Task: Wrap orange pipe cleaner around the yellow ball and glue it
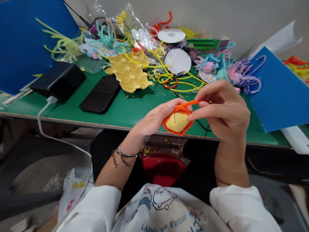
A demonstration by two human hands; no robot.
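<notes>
Centre of frame: left hand [154, 119] clamps the yellow egg-carton cup [178, 121]; right hand [224, 109] fingers pinch the orange pipe cleaner [190, 103]. Cup probably light, crushable; best held by its rim.

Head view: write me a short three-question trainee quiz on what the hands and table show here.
1. True or false: the left hand holds a yellow egg-carton cup rimmed with orange pipe cleaner.
2. Which hand pinches the free end of the orange pipe cleaner? A) left hand B) right hand C) neither
3. Fill in: the black phone lies face down on the ______ table, beside the yellow egg carton piece.

Key: 1 true; 2 B; 3 green.
</notes>
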